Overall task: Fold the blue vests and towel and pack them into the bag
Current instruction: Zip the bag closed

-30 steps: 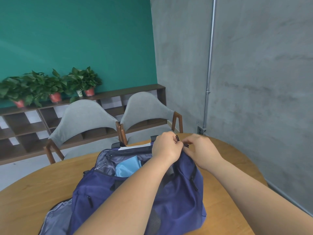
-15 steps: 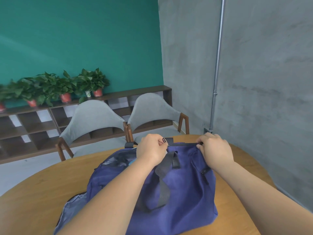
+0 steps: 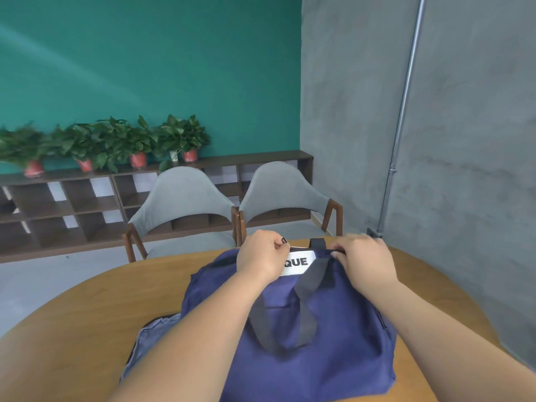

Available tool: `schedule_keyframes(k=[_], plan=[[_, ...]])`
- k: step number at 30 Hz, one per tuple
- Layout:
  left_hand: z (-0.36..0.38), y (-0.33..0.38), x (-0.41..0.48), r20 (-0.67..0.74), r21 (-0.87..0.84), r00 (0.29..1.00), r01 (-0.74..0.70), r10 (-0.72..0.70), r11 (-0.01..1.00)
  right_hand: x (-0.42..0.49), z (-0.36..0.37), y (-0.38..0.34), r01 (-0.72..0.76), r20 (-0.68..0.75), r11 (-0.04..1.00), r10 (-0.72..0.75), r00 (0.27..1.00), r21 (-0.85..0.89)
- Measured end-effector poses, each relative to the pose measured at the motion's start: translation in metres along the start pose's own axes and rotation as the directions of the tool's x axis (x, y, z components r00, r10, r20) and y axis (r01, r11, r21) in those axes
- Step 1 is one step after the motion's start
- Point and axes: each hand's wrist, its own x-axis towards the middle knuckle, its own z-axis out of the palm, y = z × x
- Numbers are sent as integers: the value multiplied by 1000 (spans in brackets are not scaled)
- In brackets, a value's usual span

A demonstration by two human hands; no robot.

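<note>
**Both hands at the bag's top edge**

The blue bag [image 3: 319, 329] lies on the wooden table [image 3: 87, 314]. The left hand [image 3: 262, 259], at the bag's 11 o'clock, is curled and pinches a small black pull [image 3: 284, 241] between thumb and finger. The right hand [image 3: 364, 261], at 1 o'clock, grips the top edge, fingers curled over it. Between the hands shows a white label [image 3: 300, 264] reading "QUE". A grey strap [image 3: 307, 288] loops down the bag's front. Two grey chairs [image 3: 179, 195] stand at 12 o'clock beyond the table.
</note>
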Motion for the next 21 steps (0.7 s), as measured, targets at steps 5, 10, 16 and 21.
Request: schedule_keyframes(k=[5, 10, 16, 21], plan=[[-21, -21, -3, -45, 36, 999, -16, 18, 999, 5, -6, 5, -170, 125, 962, 145, 981, 215], [-27, -21, -10, -66, 67, 996, -57, 62, 996, 28, -22, -34, -143, 159, 875, 77, 984, 463], [-32, -19, -14, -140, 190, 985, -72, 100, 979, 28, -9, -102, 135, 216, 985, -156, 964, 105], [-52, -38, -15, -164, 129, 986, 32, -10, 991, 23, 2, -100, 82, 122, 996, -86, 989, 42]])
